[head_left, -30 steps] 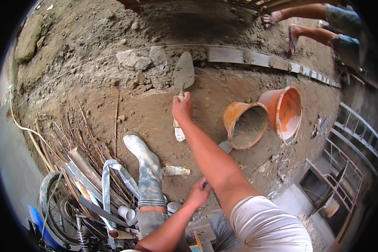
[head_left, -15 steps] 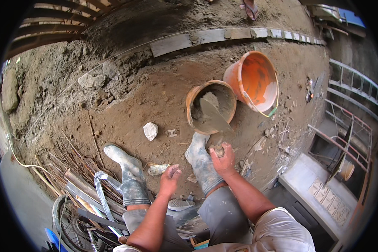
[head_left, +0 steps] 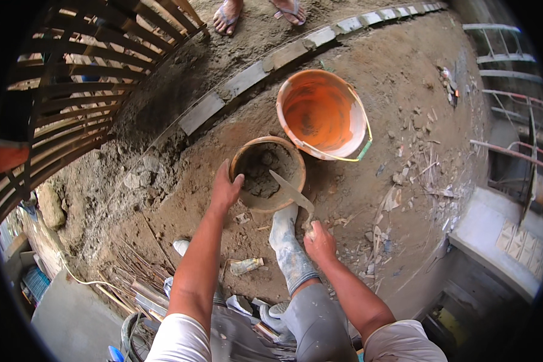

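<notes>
In my right hand (head_left: 321,244) is the handle of a trowel (head_left: 292,190). Its grey blade slants up and left across the near rim of an orange bucket (head_left: 300,205), with the tip over the opening. Wet grey mortar (head_left: 264,175) lies inside the bucket. My left hand (head_left: 225,188) grips the bucket's left rim, thumb at the edge and fingers along the outer side. Just behind and to the right, a second orange bucket (head_left: 323,114) leans with its mouth toward me, and only grey smears show inside.
A row of blocks (head_left: 241,81) runs across the dirt behind the buckets. Another person's sandalled feet (head_left: 228,17) stand beyond it. A slatted wooden fence (head_left: 84,90) rises at far left. My boot (head_left: 286,238) is beside the mortar bucket; sticks (head_left: 142,265) lie at lower left.
My left hand has reached forward and taken hold of the bucket rim. The trowel no longer carries a mound of mortar, and its blade has turned edge-on. My view has shifted, showing more fence.
</notes>
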`<state>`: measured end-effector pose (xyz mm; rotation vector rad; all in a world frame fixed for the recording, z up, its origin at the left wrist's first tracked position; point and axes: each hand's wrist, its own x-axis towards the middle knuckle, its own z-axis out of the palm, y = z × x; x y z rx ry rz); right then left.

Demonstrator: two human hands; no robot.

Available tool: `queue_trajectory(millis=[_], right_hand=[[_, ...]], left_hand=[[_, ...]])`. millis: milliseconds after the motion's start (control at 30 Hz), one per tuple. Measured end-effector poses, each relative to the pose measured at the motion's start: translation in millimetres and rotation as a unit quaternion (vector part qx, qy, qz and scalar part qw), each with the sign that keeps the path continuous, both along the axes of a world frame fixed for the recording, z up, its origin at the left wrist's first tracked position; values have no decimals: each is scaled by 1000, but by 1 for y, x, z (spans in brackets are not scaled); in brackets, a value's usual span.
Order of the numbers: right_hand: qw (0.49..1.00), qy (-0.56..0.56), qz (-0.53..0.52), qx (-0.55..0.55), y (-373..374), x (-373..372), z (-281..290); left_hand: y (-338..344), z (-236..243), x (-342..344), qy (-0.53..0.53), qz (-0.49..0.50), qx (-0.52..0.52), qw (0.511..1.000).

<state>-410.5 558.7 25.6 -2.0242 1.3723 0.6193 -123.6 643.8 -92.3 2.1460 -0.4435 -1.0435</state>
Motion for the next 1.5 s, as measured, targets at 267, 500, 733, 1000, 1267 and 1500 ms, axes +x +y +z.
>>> queue_trajectory(millis=[267, 500, 733, 1000, 1267, 1500], right_hand=[[979, -49, -194, -35, 16, -94, 12], [743, -282, -595, 122, -2, -123, 18], [512, -443, -649, 347, -75, -105, 54], [408, -634, -510, 415, -172, -29, 125], [522, -554, -582, 286, -269, -7, 68], [764, -300, -559, -117, -303, 31, -6]], left_hand=[[-40, 46, -76, 126, -52, -58, 989], [-92, 228, -111, 105, -267, 65, 956], [-127, 464, -45, 267, -350, -212, 872], [-189, 400, -24, 189, -46, -315, 929], [-247, 247, -39, 98, 41, -343, 933], [-260, 72, -37, 38, 175, -280, 943]])
